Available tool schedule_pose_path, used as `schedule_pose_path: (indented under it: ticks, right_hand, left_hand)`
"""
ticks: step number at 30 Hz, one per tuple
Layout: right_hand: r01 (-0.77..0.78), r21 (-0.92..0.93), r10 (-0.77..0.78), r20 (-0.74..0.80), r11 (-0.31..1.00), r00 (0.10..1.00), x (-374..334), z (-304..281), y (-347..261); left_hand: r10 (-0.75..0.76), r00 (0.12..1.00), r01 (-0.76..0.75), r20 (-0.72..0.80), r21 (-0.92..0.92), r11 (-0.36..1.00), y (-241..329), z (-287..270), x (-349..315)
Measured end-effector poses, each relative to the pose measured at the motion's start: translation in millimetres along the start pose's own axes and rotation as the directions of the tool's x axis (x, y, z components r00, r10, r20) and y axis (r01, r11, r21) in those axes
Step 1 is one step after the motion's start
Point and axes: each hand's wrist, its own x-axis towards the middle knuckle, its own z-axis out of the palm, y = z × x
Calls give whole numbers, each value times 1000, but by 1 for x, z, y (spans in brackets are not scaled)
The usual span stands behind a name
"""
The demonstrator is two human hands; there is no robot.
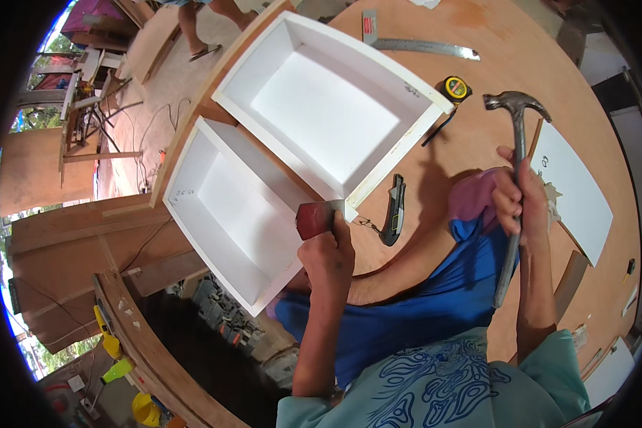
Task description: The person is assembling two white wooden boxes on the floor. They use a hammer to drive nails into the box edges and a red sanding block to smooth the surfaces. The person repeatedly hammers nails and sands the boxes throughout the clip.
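My right hand (526, 196) is closed round the handle of a claw hammer (517, 143), whose metal head points away from me. My left hand (328, 253) grips a dark red, flat-sided block (314, 220) at the near corner of a white drawer box (381, 160). That open box lies with its hollow side up. A second white drawer box (187, 160) lies to its left, partly behind my left hand and the block. Right of the block, a utility knife (394, 210) lies on the wooden table.
A tape measure (454, 89) sits beside the far box, with a try square (424, 47) beyond it. A white panel (574, 192) lies right of the hammer. The wooden table (506, 64) has a curved far edge. A person's bare legs (190, 28) show at the far left.
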Motion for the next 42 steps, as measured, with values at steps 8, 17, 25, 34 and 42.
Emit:
schedule_pose_path:
  ticks: [8,17,25,34,42]
  right_hand:
    - [119,-643,100,294,757,951,-73,61,-15]
    - [34,-804,222,204,593,953,-109,54,17]
    - [-215,-881,416,-23,421,909,-153,0,67]
    - [79,-931,383,223,357,897,-137,23,39]
    - [766,-639,210,741,-72,638,-52,144,-31]
  left_hand:
    - [127,979,-139,-159,-66,988,-3,10,2]
    - [97,982,-110,-160,-70,991,-8,11,1]
    - [60,988,-79,-141,-129,989,-7,13,-1]
    - [38,991,-49,-128,-78,996,-10,14,-5]
    - [84,985,-103,-153,-117,988,-9,17,-1]
